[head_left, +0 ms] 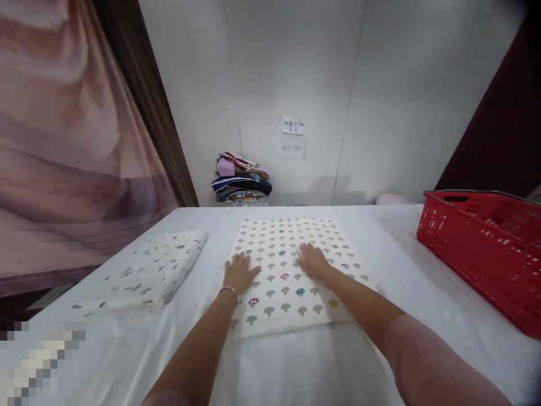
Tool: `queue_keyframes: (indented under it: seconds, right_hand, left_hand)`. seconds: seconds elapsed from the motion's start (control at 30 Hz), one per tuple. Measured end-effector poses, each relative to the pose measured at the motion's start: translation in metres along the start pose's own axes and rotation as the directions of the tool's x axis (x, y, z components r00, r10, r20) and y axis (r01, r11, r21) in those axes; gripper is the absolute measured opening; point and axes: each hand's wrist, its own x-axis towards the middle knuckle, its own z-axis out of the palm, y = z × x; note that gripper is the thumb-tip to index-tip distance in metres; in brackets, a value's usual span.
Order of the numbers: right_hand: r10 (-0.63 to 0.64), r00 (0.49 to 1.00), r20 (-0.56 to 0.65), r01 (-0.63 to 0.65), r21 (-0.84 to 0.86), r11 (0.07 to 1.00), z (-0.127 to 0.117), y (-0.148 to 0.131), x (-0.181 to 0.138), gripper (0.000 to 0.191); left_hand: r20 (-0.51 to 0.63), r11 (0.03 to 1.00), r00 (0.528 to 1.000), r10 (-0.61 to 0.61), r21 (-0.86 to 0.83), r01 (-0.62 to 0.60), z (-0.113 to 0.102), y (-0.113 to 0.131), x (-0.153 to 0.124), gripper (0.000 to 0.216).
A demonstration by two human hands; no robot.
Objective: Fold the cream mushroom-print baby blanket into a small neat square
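1. Cloth with a mushroom print lies flat mid-bench, its far edge near the bench's back edge.
2. White bench surface shows on both sides, separating it from a folded patterned cloth at left and a red basket at right.
3. Left hand: fingers spread, palm down, touching near the mushroom cloth's left edge.
4. Right hand: fingers slightly parted, resting right of centre, gripping nothing.

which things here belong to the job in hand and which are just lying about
Part of the job:
mushroom-print cloth, under the left hand and right hand
white table beneath it

Seemingly just lying about:
patterned cloth at left
fabric stack
red basket
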Motion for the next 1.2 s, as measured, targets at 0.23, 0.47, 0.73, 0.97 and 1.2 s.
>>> queue_keyframes:
  seconds: [0.23, 0.47, 0.73, 0.97, 1.2]
  right_hand:
    - [0.067, 0.997, -0.033, -0.069, -0.075, 0.995, 0.008, 0.046, 0.001, 0.063]
    - [0.267, 0.956, -0.122, -0.283, -0.146, 0.948, -0.006, 0.102, -0.012, 0.059]
    - [0.281, 0.952, -0.119, -0.293, -0.105, 0.95, -0.011, 0.107, -0.027, 0.055]
    - [0.316, 0.925, -0.209, -0.353, -0.173, 0.919, 0.013, 0.129, -0.097, 0.052]
    - [0.327, 0.933, -0.152, -0.349, -0.153, 0.924, 0.004, 0.128, -0.101, 0.049]
  left_hand:
    - [-0.028, 0.999, 0.999, -0.032, 0.004, 0.032, 0.024, -0.017, 0.002, 0.066]
    - [-0.037, 0.999, 0.999, -0.034, 0.006, 0.034, 0.023, -0.015, 0.001, 0.067]
    - [-0.046, 0.999, 0.998, -0.04, 0.003, 0.041, 0.022, -0.015, 0.0, 0.066]
    - [-0.006, 0.998, 0.998, -0.06, -0.033, 0.06, 0.019, -0.014, 0.0, 0.068]
    - [0.087, 0.993, 0.993, -0.086, -0.079, 0.093, 0.0, -0.009, -0.005, 0.061]
